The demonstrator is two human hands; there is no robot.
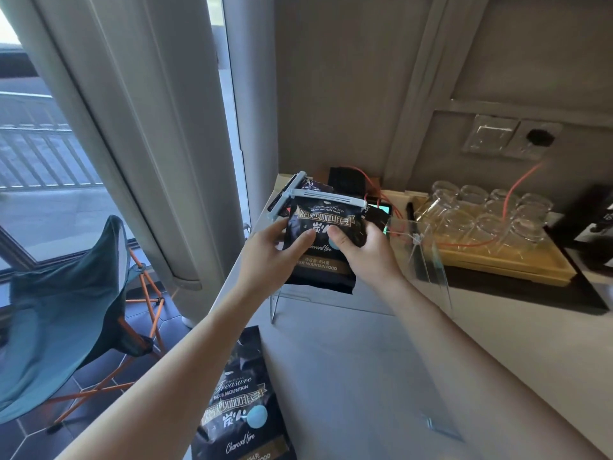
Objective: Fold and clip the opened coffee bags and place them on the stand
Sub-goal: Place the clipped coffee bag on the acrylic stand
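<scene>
Two hands carry a clipped coffee bag [320, 240] over the clear acrylic stand [428, 260] at the back of a pale counter [381, 360], apparently to set it down there. The left hand [265, 257] clasps the bag's left edge, thumb pressed across the printed front; the right hand [365, 250] grips the right edge the same way, so the pouch rides upright and level. A pale plastic clip [326, 196] spans the folded top, keeping the opening closed. Just behind it, at the stand's far left, another dark bag [315, 186] with its own clip looks already placed, though whether it rests on the stand or leans against the wall cannot be made out. Well in front of the stand, at the counter's near edge, a third bag [242, 410] lies flat with no clip visible, likely still to be folded. Right of the stand, upturned glasses [491, 214] fill a wooden tray [517, 263].
</scene>
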